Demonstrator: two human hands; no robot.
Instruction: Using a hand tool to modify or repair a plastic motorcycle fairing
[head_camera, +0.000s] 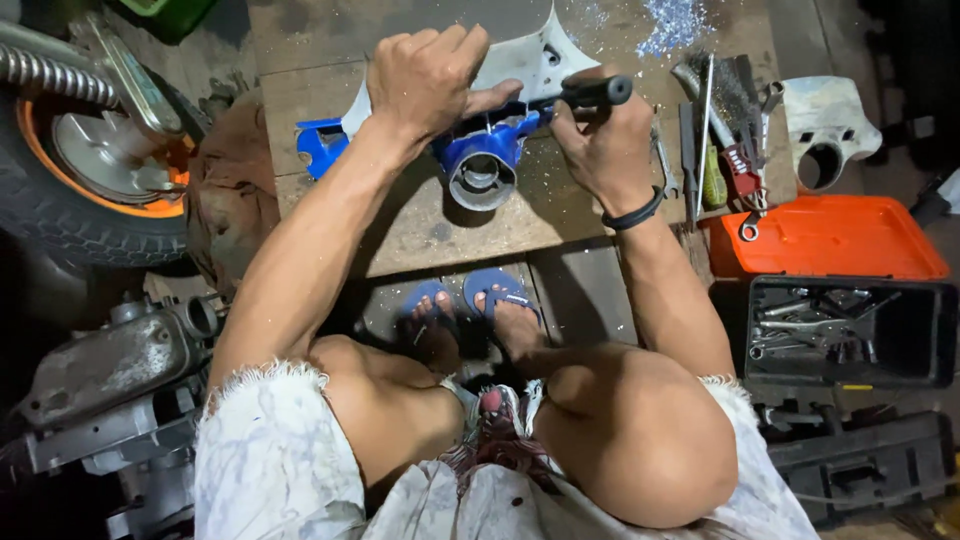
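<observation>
Crouching over a low wooden bench (420, 225), we press our left hand (432, 75) down on a blue and white plastic housing (487, 150) lying on the bench top, fingers curled over its upper edge. Our right hand (600, 140) is closed around a black tool handle (590, 93) just beside the housing. Loose hand tools (722, 150) lie to the right.

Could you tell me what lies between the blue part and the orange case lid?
In the head view, the right hand gripping a black handle, then a heap of hand tools on the wooden board, lie between the blue part and the orange lid.
</observation>
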